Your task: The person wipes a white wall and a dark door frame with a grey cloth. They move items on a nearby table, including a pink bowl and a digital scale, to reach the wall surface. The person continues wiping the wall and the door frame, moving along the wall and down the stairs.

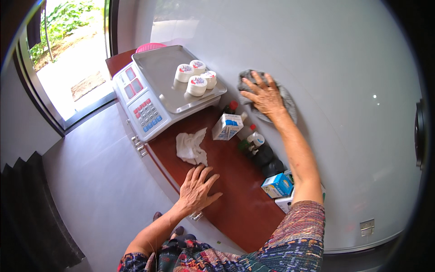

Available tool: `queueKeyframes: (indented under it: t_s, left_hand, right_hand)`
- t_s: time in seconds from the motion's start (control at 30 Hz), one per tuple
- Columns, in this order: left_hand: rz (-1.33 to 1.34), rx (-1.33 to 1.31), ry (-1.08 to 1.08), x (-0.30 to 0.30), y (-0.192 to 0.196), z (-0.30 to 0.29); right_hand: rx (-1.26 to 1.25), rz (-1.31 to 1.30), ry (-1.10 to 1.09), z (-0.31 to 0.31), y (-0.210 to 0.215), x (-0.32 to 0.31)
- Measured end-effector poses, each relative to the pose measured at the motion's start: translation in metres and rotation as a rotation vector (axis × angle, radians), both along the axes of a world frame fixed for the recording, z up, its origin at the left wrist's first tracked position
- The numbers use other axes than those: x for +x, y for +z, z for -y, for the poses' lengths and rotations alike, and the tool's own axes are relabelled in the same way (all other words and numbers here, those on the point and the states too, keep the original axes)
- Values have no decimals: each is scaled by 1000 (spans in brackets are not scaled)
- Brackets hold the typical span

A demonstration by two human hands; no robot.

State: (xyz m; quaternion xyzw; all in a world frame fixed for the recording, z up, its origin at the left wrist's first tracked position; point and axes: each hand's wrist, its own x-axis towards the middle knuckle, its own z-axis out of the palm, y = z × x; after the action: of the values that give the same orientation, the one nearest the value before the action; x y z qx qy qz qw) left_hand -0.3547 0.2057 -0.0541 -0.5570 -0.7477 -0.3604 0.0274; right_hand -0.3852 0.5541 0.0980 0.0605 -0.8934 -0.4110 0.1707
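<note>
Against the pale wall, my right hand (267, 99) holds a crumpled grey cloth (288, 107), its fingers spread over the bunched part. Some of the cloth hangs down beside the wrist. My left hand (198, 188) lies open at the front edge of the reddish-brown cabinet top (226, 199), with nothing in its grasp. Just beyond its fingertips is a crumpled white tissue (190, 146).
A weighing scale (165, 81) with a metal pan carries several round white tubs (197, 85). Along the wall stand a white-and-blue box (227, 126), several bottles (254, 140) and a blue box (277, 185). A bright doorway (72, 63) opens at far left.
</note>
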Motion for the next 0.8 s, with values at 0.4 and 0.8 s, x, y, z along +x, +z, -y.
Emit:
queueKeyframes:
  t_s: [0.4,0.8]
  left_hand:
    - [-42,10,4,6,-9,7]
    - [-44,25,-54,-13,-3,0]
  right_hand:
    - [183,-316,-285,37,123,221]
    - [455,-1064,-507,19,130,199]
